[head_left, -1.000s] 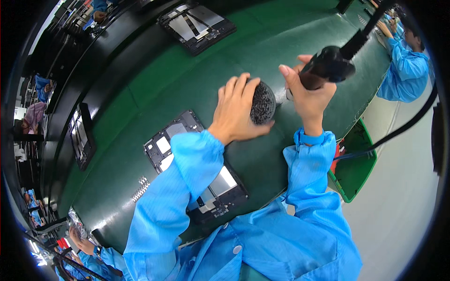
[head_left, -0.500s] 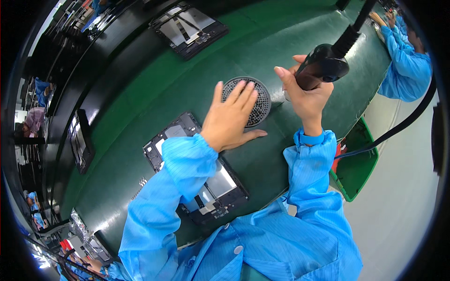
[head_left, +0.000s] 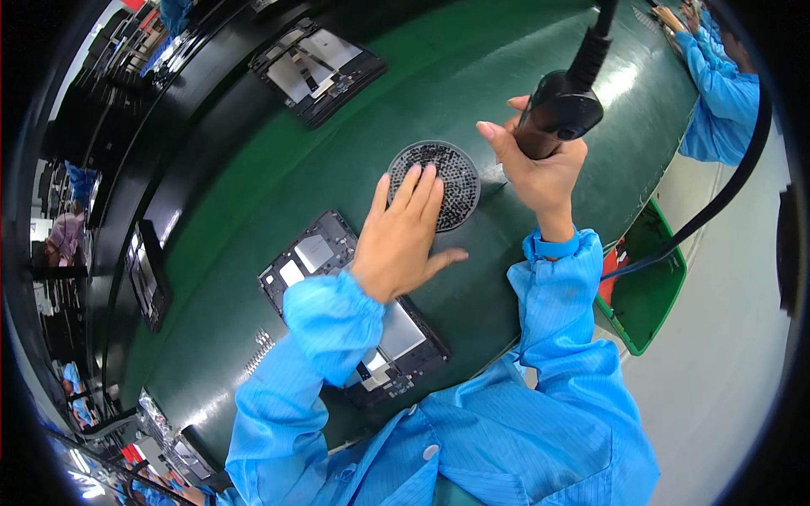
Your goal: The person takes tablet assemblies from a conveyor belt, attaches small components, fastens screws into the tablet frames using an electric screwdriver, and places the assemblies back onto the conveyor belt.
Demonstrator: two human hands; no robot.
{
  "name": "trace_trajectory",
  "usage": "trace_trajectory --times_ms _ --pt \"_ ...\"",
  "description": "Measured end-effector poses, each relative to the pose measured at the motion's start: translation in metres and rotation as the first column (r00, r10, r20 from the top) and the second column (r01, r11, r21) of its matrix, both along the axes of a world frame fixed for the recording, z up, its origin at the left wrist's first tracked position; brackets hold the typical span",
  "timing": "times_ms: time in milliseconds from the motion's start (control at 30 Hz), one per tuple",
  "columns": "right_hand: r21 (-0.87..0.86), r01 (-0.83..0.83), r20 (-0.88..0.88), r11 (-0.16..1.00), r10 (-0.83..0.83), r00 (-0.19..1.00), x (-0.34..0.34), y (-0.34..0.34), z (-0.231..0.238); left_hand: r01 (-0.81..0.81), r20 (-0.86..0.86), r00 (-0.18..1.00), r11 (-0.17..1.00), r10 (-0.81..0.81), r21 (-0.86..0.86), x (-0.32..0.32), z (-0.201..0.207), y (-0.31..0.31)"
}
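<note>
My right hand (head_left: 550,187) grips a black electric screwdriver (head_left: 558,110), with a thick cord rising from its top. The tool's tip end is hard to make out below the hand. My left hand (head_left: 400,240) is open, fingers stretched over the near left part of a round grey dish (head_left: 460,177) filled with many tiny dark pieces, probably screws. The thumb points right, over the table. Beneath my left wrist and sleeve lies an opened flat device (head_left: 405,337), tablet-like, with silver plates and black frame; its middle is hidden by my arm.
Another opened device (head_left: 316,63) lies at the far left of the green table (head_left: 337,160), and one more (head_left: 145,274) rests at the left. A metal strip (head_left: 260,350) sits beside my left sleeve. At right stand a green bin (head_left: 645,312) and a co-worker's blue sleeve (head_left: 717,114).
My left hand has drawn back toward me, uncovering more of the dish. The right hand with the screwdriver appears slightly further left; the whole view has also shifted a little.
</note>
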State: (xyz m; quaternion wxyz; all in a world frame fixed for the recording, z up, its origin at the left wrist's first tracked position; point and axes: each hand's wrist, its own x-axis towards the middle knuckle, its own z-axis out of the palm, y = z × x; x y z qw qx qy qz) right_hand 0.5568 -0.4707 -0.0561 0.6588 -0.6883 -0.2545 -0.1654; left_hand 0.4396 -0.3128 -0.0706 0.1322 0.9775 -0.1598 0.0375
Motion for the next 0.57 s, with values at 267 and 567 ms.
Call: trace_trajectory --times_ms 267,567 --pt "-0.055 0.005 -0.038 0.998 -0.007 0.999 0.0 0.0 0.002 0.019 0.033 0.999 1.0 -0.019 -0.014 0.016 0.002 -0.017" --pt "0.031 -0.048 0.009 0.998 0.047 0.999 0.008 0.002 0.001 -0.313 -0.026 0.947 0.899 0.321 -0.306 0.044 -0.004 -0.022"
